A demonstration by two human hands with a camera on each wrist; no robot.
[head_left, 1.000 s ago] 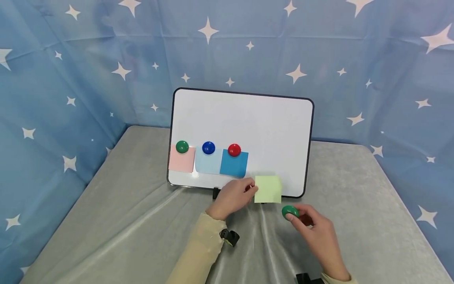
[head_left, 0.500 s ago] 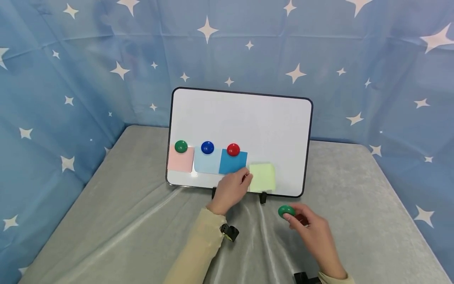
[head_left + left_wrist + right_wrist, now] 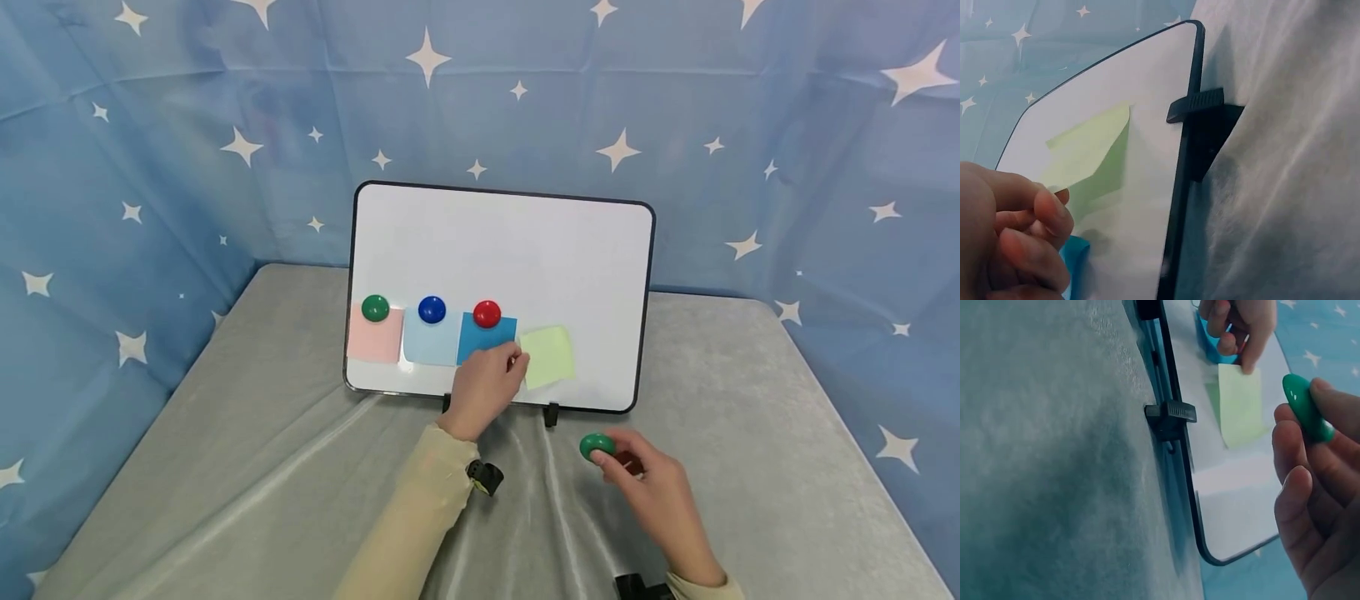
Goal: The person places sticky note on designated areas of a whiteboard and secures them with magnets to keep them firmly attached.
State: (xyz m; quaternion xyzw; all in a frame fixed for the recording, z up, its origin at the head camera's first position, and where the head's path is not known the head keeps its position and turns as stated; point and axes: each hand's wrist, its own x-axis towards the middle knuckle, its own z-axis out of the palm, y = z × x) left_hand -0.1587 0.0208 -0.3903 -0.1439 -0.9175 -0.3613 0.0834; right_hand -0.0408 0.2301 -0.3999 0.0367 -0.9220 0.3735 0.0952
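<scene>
A pale green sticky note is pinched at its left edge by my left hand, in front of the whiteboard. In the left wrist view the note stands tilted, with its shadow on the board. My right hand holds a round green magnet between thumb and fingers, below the board's lower edge. Along the board are a pink note under a green magnet, a light blue note under a blue magnet, and a darker blue note under a red magnet, partly covered by my left hand.
Black stand clips hold the board's bottom edge on a table with a grey cloth. Behind hangs a blue curtain with white stars.
My left hand has carried the green note up and slightly left, from the board's lower edge to beside the darker blue note. The right hand still holds its magnet, slightly farther left.
</scene>
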